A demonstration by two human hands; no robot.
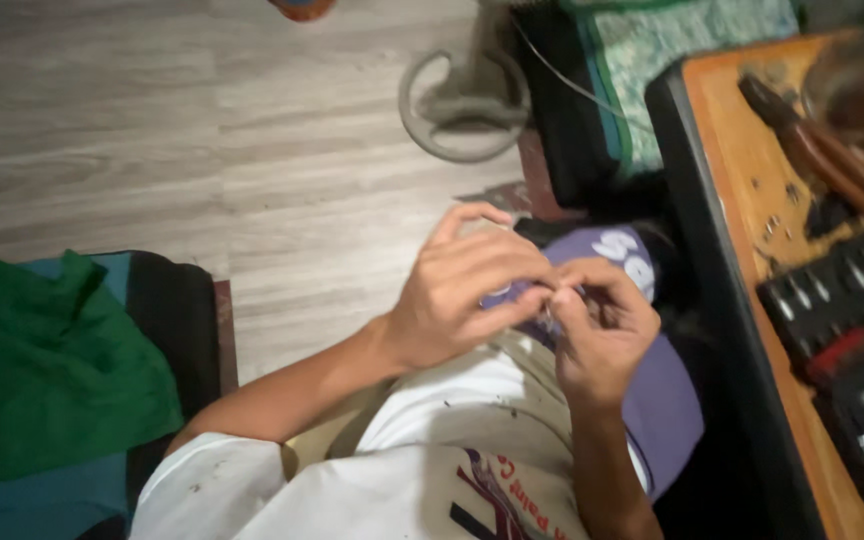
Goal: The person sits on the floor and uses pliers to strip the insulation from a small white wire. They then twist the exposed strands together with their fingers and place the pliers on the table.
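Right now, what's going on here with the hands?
A seated person has both hands together over the lap, the left hand and right hand pinching something tiny between the fingertips; it is too small to identify. Purple cloth lies beneath them. To the right, an orange-topped table holds a socket set and pliers.

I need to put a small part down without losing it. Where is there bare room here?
The wooden floor is bare between the green cloth and the fan base. The orange table is crowded: pliers, a socket tray, scattered bits. Both hands meet over the lap.
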